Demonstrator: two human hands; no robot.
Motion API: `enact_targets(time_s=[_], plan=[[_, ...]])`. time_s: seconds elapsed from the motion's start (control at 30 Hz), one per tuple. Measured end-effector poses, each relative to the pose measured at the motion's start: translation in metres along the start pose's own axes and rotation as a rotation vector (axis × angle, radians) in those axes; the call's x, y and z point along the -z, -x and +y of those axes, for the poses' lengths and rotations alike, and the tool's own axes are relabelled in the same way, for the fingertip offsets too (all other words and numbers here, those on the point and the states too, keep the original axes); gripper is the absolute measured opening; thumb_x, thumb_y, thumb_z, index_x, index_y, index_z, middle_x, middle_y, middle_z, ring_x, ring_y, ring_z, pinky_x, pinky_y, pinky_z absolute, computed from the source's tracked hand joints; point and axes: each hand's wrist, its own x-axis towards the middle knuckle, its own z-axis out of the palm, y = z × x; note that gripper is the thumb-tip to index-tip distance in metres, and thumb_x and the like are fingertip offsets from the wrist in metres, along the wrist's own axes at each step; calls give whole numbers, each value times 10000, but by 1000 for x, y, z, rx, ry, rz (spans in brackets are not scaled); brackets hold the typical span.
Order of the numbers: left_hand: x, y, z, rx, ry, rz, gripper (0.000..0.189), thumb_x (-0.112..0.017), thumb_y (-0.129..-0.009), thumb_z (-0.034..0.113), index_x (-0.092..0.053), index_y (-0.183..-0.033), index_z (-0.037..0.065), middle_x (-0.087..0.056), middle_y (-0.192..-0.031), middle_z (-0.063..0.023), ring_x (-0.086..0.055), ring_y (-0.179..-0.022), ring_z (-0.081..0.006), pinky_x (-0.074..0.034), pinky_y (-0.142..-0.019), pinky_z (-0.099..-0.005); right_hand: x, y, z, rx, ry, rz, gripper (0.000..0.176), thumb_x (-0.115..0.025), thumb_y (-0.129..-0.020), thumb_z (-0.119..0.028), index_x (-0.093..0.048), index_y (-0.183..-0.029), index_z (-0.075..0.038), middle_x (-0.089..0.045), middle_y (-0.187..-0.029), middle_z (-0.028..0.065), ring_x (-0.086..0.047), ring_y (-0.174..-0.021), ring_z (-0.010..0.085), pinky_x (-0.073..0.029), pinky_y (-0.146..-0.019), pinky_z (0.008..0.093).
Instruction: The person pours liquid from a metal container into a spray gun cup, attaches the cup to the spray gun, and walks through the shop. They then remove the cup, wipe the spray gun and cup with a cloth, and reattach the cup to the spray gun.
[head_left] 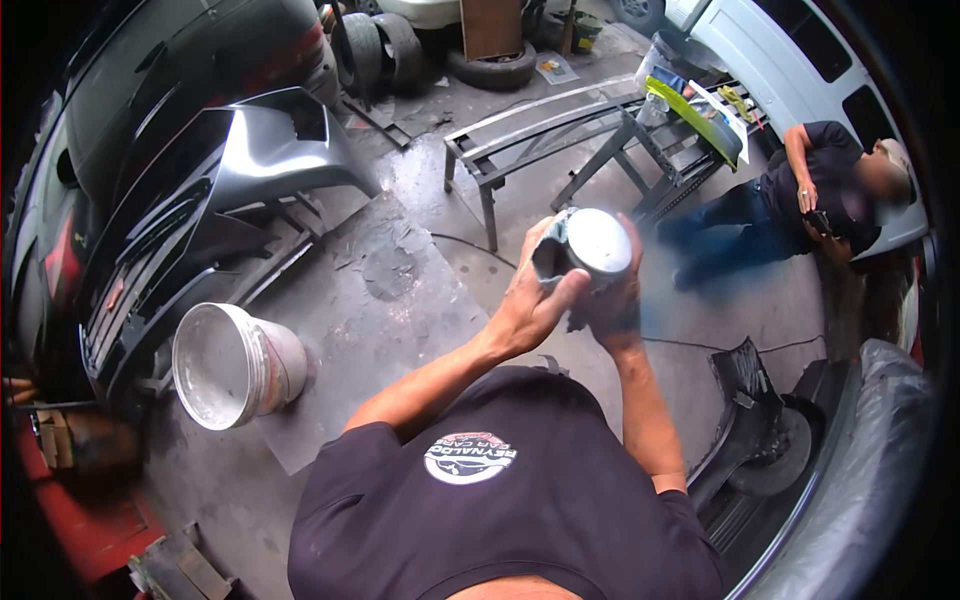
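Both of my hands are raised together in front of my chest. Between them is a round can (pixel 600 243) with a pale, shiny flat end facing up. My left hand (pixel 530 305) is closed around a crumpled grey-blue cloth (pixel 549 252), pressed against the can's left side, with the thumb near its lower edge. My right hand (pixel 615 305) grips the can from the right and below; it is blurred and shadowed, and part of its fingers is hidden behind the can.
A white bucket (pixel 242 365) stands at left, near a dark car bumper (pixel 270 150) on a stand. A metal frame bench (pixel 540 125) is ahead. At right, a person (pixel 810 200) in dark clothes holds a small dark object. Car parts (pixel 750 420) lie at lower right.
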Motion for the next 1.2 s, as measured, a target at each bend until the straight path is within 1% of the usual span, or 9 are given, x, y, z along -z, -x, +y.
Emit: enact_targets(time_s=[0.1,0.2,0.33,0.37,0.43,0.5,0.8,0.93,1.2], plan=[[3,9,15,90,392,-135,803,-523,-1105,532,-322,-1619,-52,-340,-1666,-200,-310,-1556,-296,-266,-1261,-411,31,-12,-14,-267,-322,-62,1078,-912,-774,-294,-289,-1620,-52,-592,-1417,143,-619,-1275,274,-503,-1115,416],[9,16,23,-6,550,-242,807,-449,-1125,556,-292,-1644,-42,-311,-1694,-197,-313,-1564,-295,-252,-1269,-412,44,-12,-5,-239,-368,-75,1064,-909,-774,-316,-323,-1622,-54,-581,-1438,134,-595,-1308,258,-482,-1136,398],[11,21,23,-200,349,-215,763,-354,-1135,593,-508,-1560,-22,-323,-1702,-215,-346,-1568,-359,-266,-1269,-435,45,-9,-5,-259,-536,-77,1079,-935,-813,-415,-327,-1628,-52,-550,-1480,121,-575,-1329,241,-461,-1151,385],[7,23,22,-198,320,-153,523,-474,-1148,371,-604,-1496,4,-338,-1690,-230,-384,-1545,-402,-324,-1246,-446,42,-7,-5,-261,-532,-82,1079,-935,-813,-415,-327,-1628,-52,-550,-1480,121,-575,-1329,241,-461,-1151,385],[-13,26,12,-206,206,-72,454,-523,-1105,218,-601,-1504,18,-342,-1685,-237,-410,-1527,-413,-359,-1225,-443,36,-4,-6,-244,-531,-70,1102,-940,-820,-454,-308,-1631,-59,-528,-1499,119,-566,-1338,239,-459,-1151,384],[-17,23,10,-218,68,10,603,-580,-947,-125,-585,-1525,46,-388,-1652,-243,-493,-1465,-432,-437,-1167,-409,39,-5,-10,-255,-508,-100,1095,-935,-829,-450,-299,-1631,-60,-520,-1506,122,-556,-1349,241,-455,-1154,384],[-21,-12,9,-89,235,131,496,-661,-971,-25,-619,-1464,6,-597,-1508,-256,-602,-1366,-443,-478,-1137,-403,26,-6,-6,-256,-358,-67,1001,-862,-932,-391,-237,-1633,-45,-495,-1530,158,-524,-1379,259,-424,-1172,392],[-33,4,-5,-371,-182,209,624,-600,-899,-138,-626,-1494,48,-483,-1625,-268,-427,-1535,-448,-406,-1217,-443,27,-9,0,-252,-364,-52,930,-825,-976,-300,-219,-1635,-49,-494,-1528,173,-528,-1375,269,-426,-1169,404],[-11,-13,-1,-238,268,101,493,-699,-1005,91,-609,-1483,11,-499,-1609,-247,-484,-1499,-367,-401,-1208,-438,25,-13,-22,-250,-340,-62,1013,-877,-924,-291,-200,-1647,-78,-503,-1517,173,-544,-1362,278,-476,-1140,411]])
